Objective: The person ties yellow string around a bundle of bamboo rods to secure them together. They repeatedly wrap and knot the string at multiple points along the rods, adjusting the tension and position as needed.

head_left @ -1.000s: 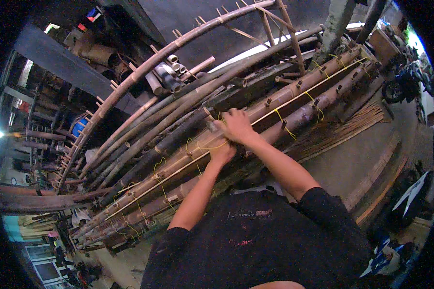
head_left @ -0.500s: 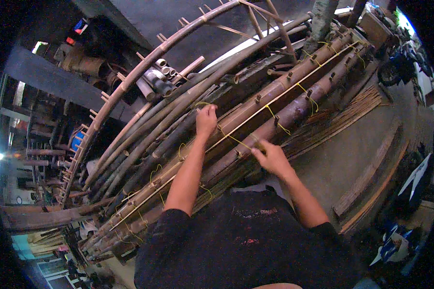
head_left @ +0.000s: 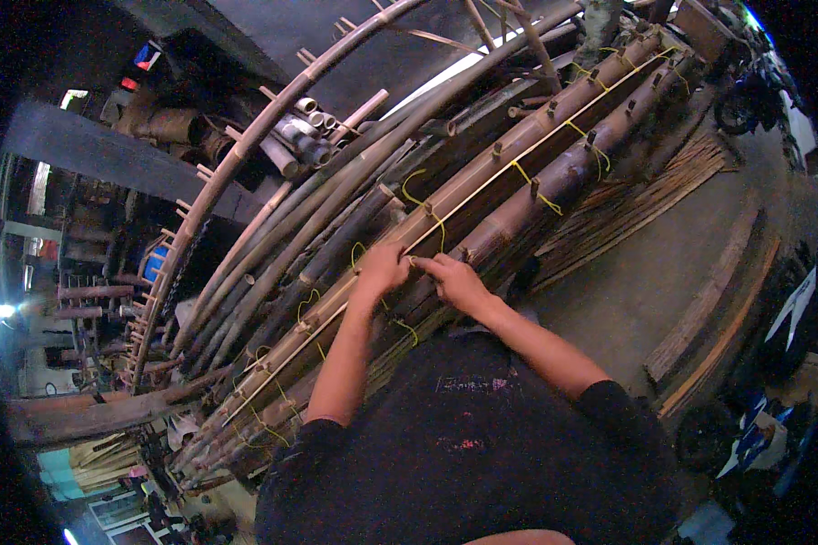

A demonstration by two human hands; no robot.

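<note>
My left hand and right hand come together over two long bamboo poles lying side by side, the far pole and the near pole. A thin pale strip runs lengthwise between them and passes beneath my left hand. Both hands are closed, fingertips touching; a small yellowish bit shows there, too small to name. Just beyond, a yellow cord hangs loose across the far pole, its other end curling up. More yellow cords cross the poles at intervals, near short pegs.
Behind the poles lie several dark, curved bamboo lengths and a stack of cut tubes. A large arched bamboo frame with pegs curves over them. To the right, thin slats and a curved plank rest on the floor.
My hands have come together from apart, the right moving left and the left moving nearer. The yellow cord stretched between them now hangs loose. The whole view has shifted slightly.
</note>
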